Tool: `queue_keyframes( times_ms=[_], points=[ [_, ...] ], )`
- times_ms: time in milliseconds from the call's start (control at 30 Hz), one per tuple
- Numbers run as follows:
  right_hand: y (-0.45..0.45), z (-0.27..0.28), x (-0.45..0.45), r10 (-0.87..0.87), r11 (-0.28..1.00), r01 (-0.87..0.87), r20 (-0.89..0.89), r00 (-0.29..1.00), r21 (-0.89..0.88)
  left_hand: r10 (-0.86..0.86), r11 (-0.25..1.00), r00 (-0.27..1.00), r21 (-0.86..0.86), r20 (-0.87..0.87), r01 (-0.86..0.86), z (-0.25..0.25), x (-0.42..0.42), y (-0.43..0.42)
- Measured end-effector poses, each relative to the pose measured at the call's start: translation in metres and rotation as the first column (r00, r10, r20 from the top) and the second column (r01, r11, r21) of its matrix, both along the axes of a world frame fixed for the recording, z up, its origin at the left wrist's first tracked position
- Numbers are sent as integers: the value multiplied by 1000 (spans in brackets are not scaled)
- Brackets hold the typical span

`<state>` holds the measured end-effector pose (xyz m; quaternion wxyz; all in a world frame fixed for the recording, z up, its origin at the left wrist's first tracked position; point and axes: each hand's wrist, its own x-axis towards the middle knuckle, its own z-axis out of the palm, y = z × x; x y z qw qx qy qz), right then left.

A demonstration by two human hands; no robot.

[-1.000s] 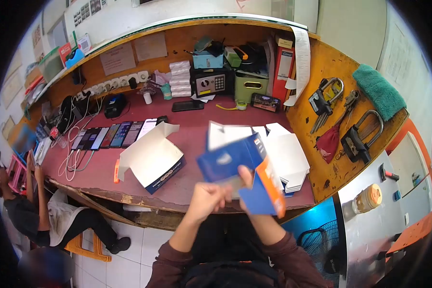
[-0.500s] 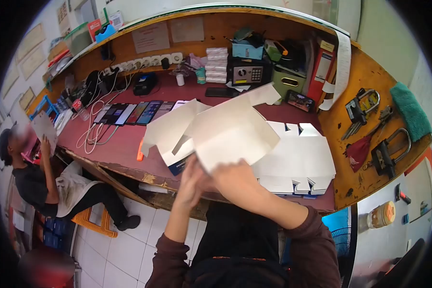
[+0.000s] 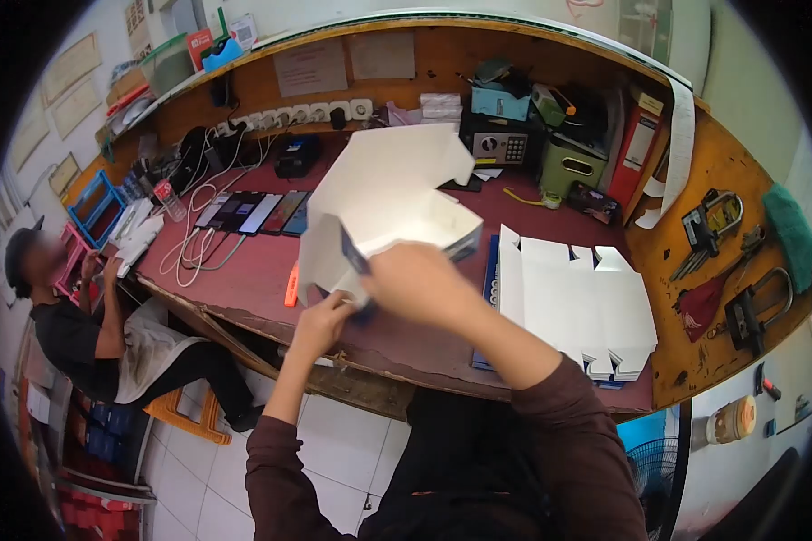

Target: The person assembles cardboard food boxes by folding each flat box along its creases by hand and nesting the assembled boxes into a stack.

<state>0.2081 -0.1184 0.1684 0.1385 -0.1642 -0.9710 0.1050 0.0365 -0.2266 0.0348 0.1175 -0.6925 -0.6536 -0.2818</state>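
Note:
A partly folded cardboard box, white inside with dark blue outside, is held tilted above the desk's front edge. My right hand grips its near side wall with the fingers curled over into the box. At the lower left corner, my left hand pinches a flap; the fingertips are partly hidden. Right of the box lies a stack of flat white box blanks with notched edges. An orange tool, too small to identify, rests on the desk left of the box.
On the maroon desk lie several phones and white cables. A safe, a green box and a red binder stand behind. Padlocks lie on the right ledge. Another person sits at left.
The box has moved up and left off the blanks, its sides now standing more folded. Both hands have shifted left slightly. The view has turned, and the other person's hands have come lower.

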Motion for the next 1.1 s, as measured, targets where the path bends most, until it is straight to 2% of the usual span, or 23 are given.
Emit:
queue_keyframes(
  times_ms=[67,133,200,267,333,367,467,500,533,600,767,833,933,967,1033,1100],
  points=[
    [-2,6,5,18,1000,-18,25,1000,-4,-39,999,998,-18,49,39,-4,16,-2],
    [-13,6,4,153,988,-146,151,977,-55,-31,999,997,-6,71,32,-11,23,-4],
    [-26,-8,-4,274,961,-271,44,961,-53,14,997,996,68,88,-20,-29,22,-4],
    [-31,-15,-13,367,929,-364,48,929,-62,39,994,995,103,97,-49,-43,20,-5],
    [-24,-18,-19,365,929,-362,40,930,-72,98,995,983,-6,158,-98,-45,20,-9],
    [-20,-20,-23,362,930,-358,32,932,-80,102,995,982,-8,157,-102,-45,20,-11],
    [-1,-29,-26,297,952,-289,73,952,-103,125,991,986,65,-110,-119,-33,29,-11],
    [5,-29,-26,260,963,-250,105,960,-102,55,993,996,107,-68,-48,-22,35,-9],
    [11,-34,-28,261,963,-250,107,960,-101,56,993,996,109,-66,-49,-23,36,-6],
    [22,-46,-29,221,975,-217,119,968,-44,25,960,998,278,51,-38,-25,37,-1],
    [16,-62,-28,172,985,-174,98,980,15,-11,968,999,250,34,2,-20,34,-2],
    [11,-63,-28,125,986,-143,176,976,91,-22,975,999,220,22,17,-15,31,-3],
    [11,-61,-28,165,979,-189,256,952,71,-32,987,999,160,34,26,-12,30,-2],
    [10,-65,-29,173,979,-195,254,952,66,-27,986,998,166,62,16,-14,31,-2],
    [8,-73,-30,150,984,-161,130,980,81,-22,986,996,166,87,7,-15,30,-2],
    [6,-76,-29,141,987,-150,137,981,58,-5,990,993,140,121,-12,-17,31,-2]
  ],
)
